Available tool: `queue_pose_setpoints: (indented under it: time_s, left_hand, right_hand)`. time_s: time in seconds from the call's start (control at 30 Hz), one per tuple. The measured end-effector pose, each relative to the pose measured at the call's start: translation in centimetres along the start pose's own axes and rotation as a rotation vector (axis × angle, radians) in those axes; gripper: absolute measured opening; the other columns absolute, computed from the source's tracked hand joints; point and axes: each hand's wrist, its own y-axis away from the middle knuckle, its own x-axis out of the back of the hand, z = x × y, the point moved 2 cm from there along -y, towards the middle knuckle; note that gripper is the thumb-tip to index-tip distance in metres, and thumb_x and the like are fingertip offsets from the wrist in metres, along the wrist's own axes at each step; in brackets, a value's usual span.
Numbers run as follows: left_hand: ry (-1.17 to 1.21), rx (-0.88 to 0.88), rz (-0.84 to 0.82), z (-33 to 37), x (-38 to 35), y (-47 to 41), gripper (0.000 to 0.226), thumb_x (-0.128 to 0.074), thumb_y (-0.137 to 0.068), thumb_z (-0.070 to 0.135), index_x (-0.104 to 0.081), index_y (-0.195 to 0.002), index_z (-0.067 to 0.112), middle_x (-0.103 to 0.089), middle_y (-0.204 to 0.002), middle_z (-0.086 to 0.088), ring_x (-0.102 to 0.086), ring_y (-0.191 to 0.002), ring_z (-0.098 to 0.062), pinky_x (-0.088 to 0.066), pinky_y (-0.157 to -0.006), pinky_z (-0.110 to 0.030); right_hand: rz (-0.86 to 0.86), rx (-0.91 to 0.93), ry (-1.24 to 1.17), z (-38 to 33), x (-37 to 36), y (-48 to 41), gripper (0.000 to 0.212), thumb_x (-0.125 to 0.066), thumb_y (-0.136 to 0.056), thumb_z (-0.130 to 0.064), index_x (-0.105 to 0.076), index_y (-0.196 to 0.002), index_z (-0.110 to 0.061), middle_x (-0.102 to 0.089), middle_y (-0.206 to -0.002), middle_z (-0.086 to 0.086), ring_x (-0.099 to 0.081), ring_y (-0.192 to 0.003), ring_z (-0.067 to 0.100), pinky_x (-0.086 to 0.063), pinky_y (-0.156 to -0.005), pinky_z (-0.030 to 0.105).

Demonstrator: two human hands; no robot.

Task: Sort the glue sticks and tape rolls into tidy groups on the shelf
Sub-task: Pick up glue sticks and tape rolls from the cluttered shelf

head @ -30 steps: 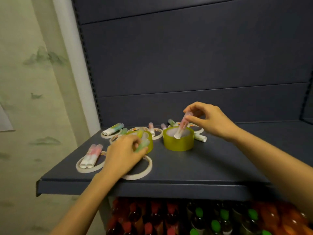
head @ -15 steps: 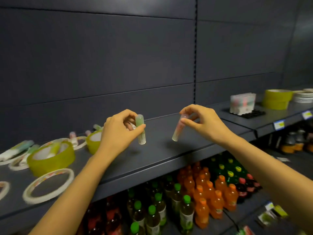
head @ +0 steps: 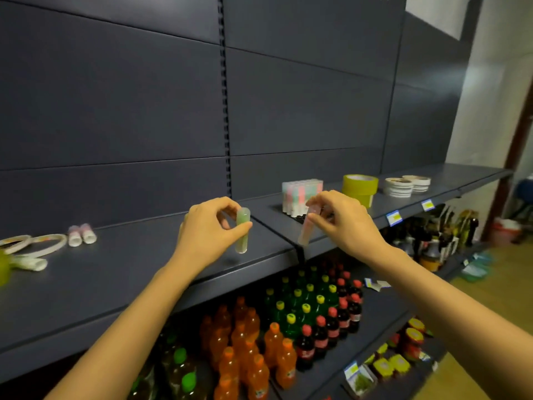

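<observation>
My left hand (head: 209,233) pinches a green glue stick (head: 242,230) upright above the dark shelf (head: 144,272). My right hand (head: 344,220) holds a pink glue stick (head: 307,229) tilted, just left of a block of upright pink and blue glue sticks (head: 301,196). Right of that block stand a stack of yellow tape rolls (head: 360,187) and piles of white tape rolls (head: 406,184). At the far left lie loose white tape rings (head: 43,243), two pink glue sticks (head: 82,234) and another stick (head: 30,262).
The shelf runs in two sections with a seam (head: 298,249) under my right hand. Below it stand rows of orange, green and dark drink bottles (head: 288,327). Price tags (head: 393,218) hang on the right shelf edge. A wooden floor (head: 490,284) lies to the right.
My view and both hands have swung right along the shelf, each still carrying its glue stick. The sorted sticks and tape stacks are now close; the loose pile has slid to the far left.
</observation>
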Motion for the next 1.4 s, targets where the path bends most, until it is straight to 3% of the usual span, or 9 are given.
queue_pose_setpoints:
  time_s: [0.17,0.4,0.6,0.7,0.8,0.93,1.17,1.4]
  left_hand:
    - [0.017,-0.006,0.006,3.7,-7.1,-2.8,0.016,-0.075,-0.070,0.019,-0.063,-0.079,0.023,-0.066,-0.073,0.004,-0.060,-0.064,-0.016,-0.055,-0.069,-0.043]
    - [-0.043,-0.020,-0.053,6.5,-15.4,-8.4,0.019,-0.077,-0.070,0.027,-0.065,-0.084,0.021,-0.067,-0.080,0.007,-0.061,-0.073,-0.018,-0.053,-0.074,-0.036]
    - [-0.102,-0.020,0.037,5.8,-21.1,-12.3,0.014,-0.074,-0.073,0.027,-0.065,-0.083,0.024,-0.065,-0.080,0.012,-0.058,-0.070,-0.015,-0.037,-0.061,-0.022]
    - [-0.165,-0.055,0.059,4.7,-23.4,-13.9,0.017,-0.073,-0.076,0.028,-0.064,-0.090,0.023,-0.063,-0.083,0.017,-0.051,-0.067,-0.010,-0.040,-0.073,-0.026]
    - [-0.221,-0.073,0.087,3.6,-24.9,-15.4,0.021,-0.073,-0.076,0.031,-0.064,-0.093,0.022,-0.059,-0.084,0.018,-0.047,-0.069,-0.008,-0.042,-0.081,-0.031]
    - [-0.324,-0.076,0.114,2.8,-26.2,-16.8,0.021,-0.072,-0.077,0.033,-0.064,-0.094,0.022,-0.065,-0.088,0.014,-0.046,-0.073,-0.008,-0.034,-0.084,-0.026]
    - [-0.611,-0.125,0.115,2.4,-27.5,-17.6,0.021,-0.067,-0.081,0.038,-0.068,-0.094,0.021,-0.065,-0.093,0.006,-0.048,-0.086,-0.015,-0.022,-0.077,-0.025]
    - [-0.894,-0.188,0.008,2.8,-28.9,-18.8,0.032,-0.050,-0.090,0.044,-0.064,-0.107,0.020,-0.057,-0.108,0.002,-0.045,-0.102,-0.020,-0.026,-0.085,-0.031]
  right_hand:
    - [0.033,-0.041,-0.003,6.8,2.4,0.0,0.019,-0.063,-0.088,-0.023,-0.063,-0.106,-0.016,-0.064,-0.101,0.002,-0.061,-0.087,0.020,-0.050,-0.078,0.039]
    - [0.065,-0.052,0.014,14.2,4.4,-0.8,0.017,-0.060,-0.090,-0.024,-0.062,-0.106,-0.018,-0.062,-0.102,-0.003,-0.061,-0.085,0.019,-0.049,-0.079,0.037]
    - [0.055,-0.030,-0.004,18.7,3.2,-3.6,0.018,-0.059,-0.091,-0.026,-0.060,-0.107,-0.020,-0.060,-0.104,-0.005,-0.060,-0.086,0.017,-0.049,-0.082,0.040]
    - [0.057,-0.007,-0.045,20.6,1.7,-5.6,0.018,-0.059,-0.090,-0.026,-0.060,-0.108,-0.022,-0.061,-0.102,-0.006,-0.060,-0.084,0.016,-0.050,-0.079,0.040]
    - [0.015,0.030,-0.060,22.0,0.2,-7.7,0.019,-0.059,-0.090,-0.026,-0.061,-0.109,-0.022,-0.062,-0.101,-0.005,-0.061,-0.084,0.013,-0.050,-0.076,0.036]
    - [-0.020,0.069,-0.101,23.6,-0.9,-10.5,0.018,-0.060,-0.089,-0.024,-0.061,-0.107,-0.021,-0.061,-0.097,-0.005,-0.061,-0.086,0.017,-0.051,-0.076,0.038]
    - [-0.052,0.117,-0.171,24.9,-3.0,-13.4,0.020,-0.061,-0.089,-0.024,-0.061,-0.109,-0.020,-0.061,-0.098,-0.003,-0.060,-0.087,0.018,-0.051,-0.076,0.039]
    - [-0.084,0.151,-0.258,25.4,-5.1,-15.7,0.023,-0.061,-0.088,-0.024,-0.059,-0.111,-0.019,-0.063,-0.103,0.000,-0.061,-0.089,0.019,-0.051,-0.081,0.042]
